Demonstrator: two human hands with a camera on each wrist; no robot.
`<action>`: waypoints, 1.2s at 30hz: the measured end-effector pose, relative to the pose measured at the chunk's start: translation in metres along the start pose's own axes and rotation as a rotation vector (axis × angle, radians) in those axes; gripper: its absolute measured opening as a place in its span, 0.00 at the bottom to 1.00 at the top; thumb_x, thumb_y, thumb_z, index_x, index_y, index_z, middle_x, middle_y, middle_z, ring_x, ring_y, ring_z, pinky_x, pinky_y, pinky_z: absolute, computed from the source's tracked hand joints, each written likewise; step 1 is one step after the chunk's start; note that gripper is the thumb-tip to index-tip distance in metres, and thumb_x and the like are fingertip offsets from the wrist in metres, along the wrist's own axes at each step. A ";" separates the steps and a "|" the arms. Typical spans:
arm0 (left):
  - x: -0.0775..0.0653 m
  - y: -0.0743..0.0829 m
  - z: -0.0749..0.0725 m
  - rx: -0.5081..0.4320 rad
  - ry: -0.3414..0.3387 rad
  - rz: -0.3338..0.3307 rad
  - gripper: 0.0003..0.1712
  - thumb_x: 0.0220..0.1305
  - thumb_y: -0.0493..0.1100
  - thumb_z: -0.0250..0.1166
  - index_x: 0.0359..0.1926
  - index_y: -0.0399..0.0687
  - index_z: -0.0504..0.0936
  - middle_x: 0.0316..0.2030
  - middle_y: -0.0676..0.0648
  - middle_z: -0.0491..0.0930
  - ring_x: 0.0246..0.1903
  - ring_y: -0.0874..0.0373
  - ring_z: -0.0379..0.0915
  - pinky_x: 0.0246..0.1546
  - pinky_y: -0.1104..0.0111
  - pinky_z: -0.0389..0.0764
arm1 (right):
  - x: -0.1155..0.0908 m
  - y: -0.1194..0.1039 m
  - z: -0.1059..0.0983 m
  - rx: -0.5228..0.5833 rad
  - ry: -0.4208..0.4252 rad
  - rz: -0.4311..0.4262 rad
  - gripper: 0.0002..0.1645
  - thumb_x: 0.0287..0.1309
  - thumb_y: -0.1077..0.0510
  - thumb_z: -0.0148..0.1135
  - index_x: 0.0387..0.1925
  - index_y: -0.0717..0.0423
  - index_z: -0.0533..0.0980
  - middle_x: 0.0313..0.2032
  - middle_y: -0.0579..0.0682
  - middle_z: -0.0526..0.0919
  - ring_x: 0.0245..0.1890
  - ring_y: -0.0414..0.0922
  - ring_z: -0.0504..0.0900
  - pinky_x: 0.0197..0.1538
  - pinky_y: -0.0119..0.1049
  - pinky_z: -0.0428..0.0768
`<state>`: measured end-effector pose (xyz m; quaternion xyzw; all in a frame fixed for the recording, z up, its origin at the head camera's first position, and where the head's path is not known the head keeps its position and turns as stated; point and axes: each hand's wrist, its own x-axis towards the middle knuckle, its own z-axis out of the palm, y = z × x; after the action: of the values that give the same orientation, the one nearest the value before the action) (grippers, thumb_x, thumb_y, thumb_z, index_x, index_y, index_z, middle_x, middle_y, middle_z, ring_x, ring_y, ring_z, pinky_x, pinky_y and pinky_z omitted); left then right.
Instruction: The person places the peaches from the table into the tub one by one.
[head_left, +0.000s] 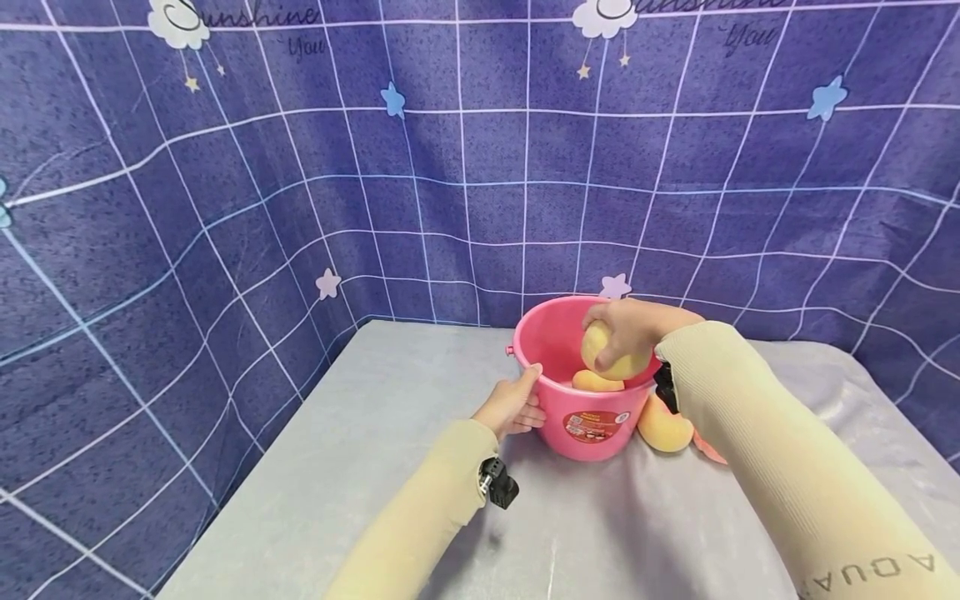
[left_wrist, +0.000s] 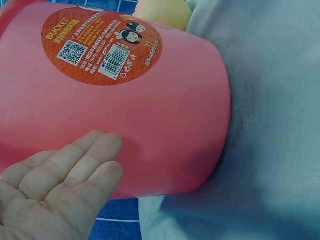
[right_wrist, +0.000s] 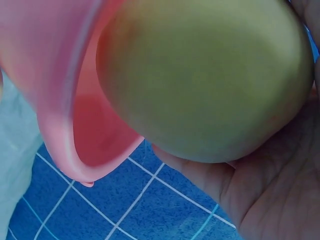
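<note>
The left hand (head_left: pixel 513 406) has its fingers together against the pink bucket (head_left: pixel 553 417), thumb over the rim. Outside, a yellow-orange toy (head_left: pixel 665 431) sits just right. Inside lies a smaller-looking yellow lump (head_left: pixel 597 382). Above it, the right hand (head_left: pixel 636 323) clamps a round yellow toy (head_left: pixel 628 367).

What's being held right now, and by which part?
The right grip holds a yellow fruit-like object around its rounded sides; the left grip holds the pink bucket by its rim and outer wall.
</note>
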<state>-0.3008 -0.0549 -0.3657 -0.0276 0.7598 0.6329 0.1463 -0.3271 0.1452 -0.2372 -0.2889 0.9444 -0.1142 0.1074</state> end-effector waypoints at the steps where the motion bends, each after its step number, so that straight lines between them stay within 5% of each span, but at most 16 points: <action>1: 0.000 0.000 0.000 -0.001 0.001 0.000 0.42 0.67 0.63 0.48 0.46 0.20 0.75 0.39 0.28 0.82 0.41 0.40 0.82 0.50 0.53 0.77 | 0.000 0.000 0.000 -0.003 0.001 -0.001 0.31 0.41 0.58 0.70 0.51 0.62 0.73 0.34 0.53 0.77 0.35 0.49 0.76 0.39 0.41 0.75; 12: -0.001 -0.001 -0.001 -0.002 0.006 -0.001 0.41 0.68 0.63 0.47 0.46 0.21 0.75 0.39 0.27 0.81 0.42 0.40 0.81 0.49 0.53 0.77 | 0.001 -0.002 0.004 0.053 -0.041 0.074 0.33 0.44 0.60 0.69 0.55 0.58 0.72 0.39 0.54 0.77 0.41 0.51 0.75 0.43 0.43 0.75; 36: -0.005 0.000 0.002 -0.002 0.023 0.005 0.41 0.67 0.63 0.48 0.45 0.21 0.75 0.39 0.27 0.81 0.42 0.38 0.81 0.47 0.53 0.78 | 0.002 -0.002 0.003 0.045 -0.041 0.056 0.33 0.41 0.59 0.71 0.53 0.59 0.72 0.37 0.52 0.78 0.39 0.49 0.76 0.44 0.42 0.74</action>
<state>-0.2954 -0.0534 -0.3643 -0.0331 0.7607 0.6339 0.1357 -0.3264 0.1418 -0.2394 -0.2623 0.9469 -0.1266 0.1364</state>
